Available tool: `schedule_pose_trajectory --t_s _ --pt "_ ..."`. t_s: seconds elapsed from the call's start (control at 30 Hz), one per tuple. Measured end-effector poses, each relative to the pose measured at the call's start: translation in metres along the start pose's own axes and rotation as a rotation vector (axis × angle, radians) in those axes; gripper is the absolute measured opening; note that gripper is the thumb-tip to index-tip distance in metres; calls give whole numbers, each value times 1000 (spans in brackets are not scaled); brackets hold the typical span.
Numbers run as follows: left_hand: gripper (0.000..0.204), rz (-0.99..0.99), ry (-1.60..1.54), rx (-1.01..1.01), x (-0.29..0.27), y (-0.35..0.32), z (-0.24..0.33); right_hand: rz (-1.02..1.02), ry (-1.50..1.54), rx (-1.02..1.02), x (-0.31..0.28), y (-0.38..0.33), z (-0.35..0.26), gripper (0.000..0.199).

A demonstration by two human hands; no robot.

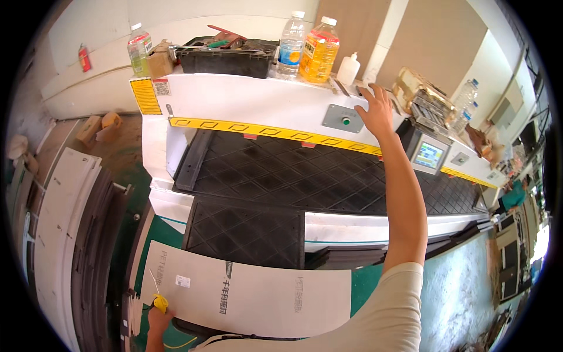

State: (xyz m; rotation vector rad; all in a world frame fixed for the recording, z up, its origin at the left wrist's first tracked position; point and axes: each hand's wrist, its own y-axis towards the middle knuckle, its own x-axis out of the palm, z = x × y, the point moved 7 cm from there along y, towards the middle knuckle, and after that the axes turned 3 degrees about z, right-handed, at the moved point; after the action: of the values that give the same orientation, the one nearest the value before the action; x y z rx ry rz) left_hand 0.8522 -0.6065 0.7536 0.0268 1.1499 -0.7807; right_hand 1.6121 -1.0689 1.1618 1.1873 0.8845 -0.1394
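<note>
My left hand is closed round a yellow air blow gun with a thin metal nozzle; a yellow hose curves beside it. Under and beside that hand lies a pale grey printed board with a small white label. My right arm stretches far forward across the machine. At its end my right hand has its fingers spread, over the white machine beam. A green push button on a metal plate sits just left of the wrist. Small tools lie near the fingertips.
On the beam stand a black toolbox, several bottles and a white squeeze bottle. A touchscreen hangs right of my forearm. Beneath is a black ribbed bed. Stacked panels stand left; another person is far right.
</note>
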Motion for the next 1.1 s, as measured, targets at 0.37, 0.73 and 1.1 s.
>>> schedule_pose_trajectory --t_s 0.37,0.73,1.1 --pt "53 -281 283 -99 15 61 -9 222 649 525 -36 -122 5 8" --pt "28 -417 40 -225 18 51 57 -105 1463 1813 -48 -589 35 12" --pt "59 -457 314 1126 145 -32 335 -1126 792 1137 -52 -579 19 22"
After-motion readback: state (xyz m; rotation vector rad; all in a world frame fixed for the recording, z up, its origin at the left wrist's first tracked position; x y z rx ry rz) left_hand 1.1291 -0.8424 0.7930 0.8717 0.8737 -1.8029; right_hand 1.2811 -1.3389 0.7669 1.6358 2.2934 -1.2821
